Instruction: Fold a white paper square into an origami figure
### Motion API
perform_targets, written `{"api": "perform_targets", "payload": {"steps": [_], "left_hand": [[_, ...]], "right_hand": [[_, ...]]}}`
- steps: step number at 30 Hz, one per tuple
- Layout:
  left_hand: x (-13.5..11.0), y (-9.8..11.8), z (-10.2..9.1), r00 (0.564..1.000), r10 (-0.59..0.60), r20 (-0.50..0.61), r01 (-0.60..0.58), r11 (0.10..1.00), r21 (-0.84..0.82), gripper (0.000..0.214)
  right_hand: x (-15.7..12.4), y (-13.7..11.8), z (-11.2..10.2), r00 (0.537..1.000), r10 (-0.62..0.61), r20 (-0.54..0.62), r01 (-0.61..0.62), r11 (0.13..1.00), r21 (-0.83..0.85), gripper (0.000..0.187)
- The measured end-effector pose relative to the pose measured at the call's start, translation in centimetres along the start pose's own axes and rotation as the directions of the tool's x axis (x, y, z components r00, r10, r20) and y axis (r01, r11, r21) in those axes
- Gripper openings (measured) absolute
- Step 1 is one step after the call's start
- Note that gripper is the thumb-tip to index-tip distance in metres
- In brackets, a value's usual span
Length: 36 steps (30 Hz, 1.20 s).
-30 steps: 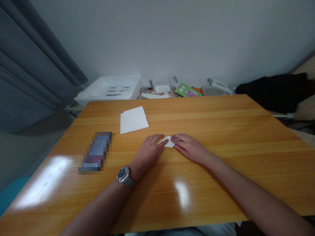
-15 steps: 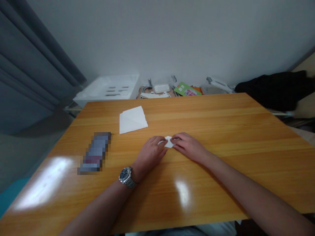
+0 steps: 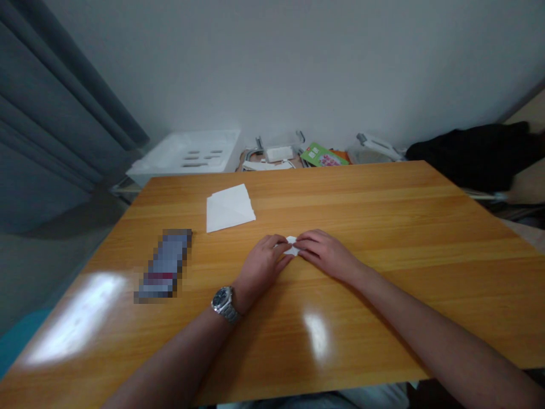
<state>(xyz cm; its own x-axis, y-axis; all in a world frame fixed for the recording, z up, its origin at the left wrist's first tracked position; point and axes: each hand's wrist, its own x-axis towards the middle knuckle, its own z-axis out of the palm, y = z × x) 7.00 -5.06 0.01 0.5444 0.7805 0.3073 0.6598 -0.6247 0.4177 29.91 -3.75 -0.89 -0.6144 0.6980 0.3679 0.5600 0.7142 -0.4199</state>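
A small folded piece of white paper (image 3: 292, 245) lies on the wooden table (image 3: 383, 227), mostly covered by my fingers. My left hand (image 3: 261, 266), with a metal watch (image 3: 225, 303) on its wrist, pinches the paper's left side with curled fingers. From the right, my right hand (image 3: 326, 255) presses its fingertips together on the paper's other side. Both hands rest on the tabletop and meet over the paper.
A larger folded white sheet (image 3: 229, 207) lies farther back on the left. A blurred rectangular object (image 3: 164, 264) sits at the left. Behind the table are a white tray (image 3: 189, 150), assorted clutter (image 3: 298, 154) and a black cloth (image 3: 472, 156).
My hands have drawn closer together over the small paper, hiding more of it. My left forearm has shifted slightly to the right.
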Motion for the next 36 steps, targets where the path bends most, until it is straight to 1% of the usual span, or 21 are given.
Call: {"api": "perform_targets", "payload": {"steps": [8,13,19,24,28,36], "left_hand": [[0.2,0.1,-0.1,1.0,-0.022,0.016,0.022,1.0,0.01,0.018],[0.2,0.1,-0.1,1.0,-0.023,-0.003,0.023,0.999,-0.027,0.018],[0.1,0.2,0.0,0.999,-0.028,-0.041,0.027,0.999,-0.028,0.016],[0.5,-0.1,0.4,0.994,-0.087,-0.059,0.082,0.993,-0.08,0.01],[0.9,-0.4,0.8,0.99,-0.121,-0.073,0.111,0.986,-0.123,0.005],[1.1,-0.6,1.2,0.98,-0.173,-0.101,0.151,0.969,-0.194,0.003]], "right_hand": [[0.2,-0.3,-0.1,0.999,0.013,-0.045,-0.009,0.996,0.083,0.011],[0.3,-0.6,-0.2,0.998,0.042,-0.046,-0.036,0.993,0.114,0.011],[0.4,-0.7,0.0,0.995,0.082,-0.057,-0.074,0.989,0.126,0.01],[0.6,-0.9,0.3,0.987,0.147,-0.07,-0.135,0.98,0.148,0.008],[0.8,-0.8,0.6,0.981,0.175,-0.081,-0.16,0.974,0.162,0.006],[1.1,-0.7,1.1,0.955,0.269,-0.125,-0.236,0.945,0.227,0.008]]}}
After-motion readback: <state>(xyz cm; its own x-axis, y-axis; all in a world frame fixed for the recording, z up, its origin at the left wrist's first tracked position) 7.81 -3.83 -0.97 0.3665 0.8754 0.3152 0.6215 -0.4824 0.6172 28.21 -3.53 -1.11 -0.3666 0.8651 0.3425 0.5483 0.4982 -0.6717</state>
